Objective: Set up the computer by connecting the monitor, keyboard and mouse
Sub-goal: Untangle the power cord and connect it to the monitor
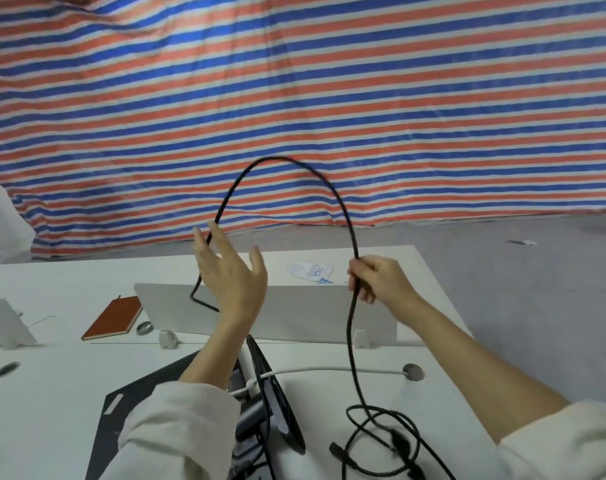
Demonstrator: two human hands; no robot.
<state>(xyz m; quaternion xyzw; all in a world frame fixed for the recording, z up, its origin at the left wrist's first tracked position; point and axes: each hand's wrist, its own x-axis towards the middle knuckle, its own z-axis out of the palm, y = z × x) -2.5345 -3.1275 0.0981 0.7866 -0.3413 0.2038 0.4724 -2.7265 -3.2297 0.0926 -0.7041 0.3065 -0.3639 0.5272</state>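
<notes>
1. tarp (329, 81), striped red, blue and white, hangs as backdrop well beyond both hands.
2. desk (52, 386), white, lies under and ahead of the hands; a low white divider panel (312, 317) stands just beyond them.
3. monitor (277, 403), dark, seen edge-on below and between the wrists; a white cable (329, 370) runs from near it to a grommet hole (412, 371) under the right forearm. which ports are occupied cannot be told.
4. black cable (329, 183) arches up between the hands; its slack lies coiled on the desk under the right forearm, one plug end (336, 449) loose there and unplugged.
5. right hand (381, 280) is curled round the black cable, gripping it.
6. left hand (230, 271) is raised, fingers straight and spread; the cable passes behind it, contact not clear.
7. red notebook (113, 318) lies left of the left hand; a crumpled paper (310, 271) sits between the hands, farther off.
8. progress, judged: early. cable is being sorted, not connected. keyboard and mouse not in view; all connections appear left to do.
</notes>
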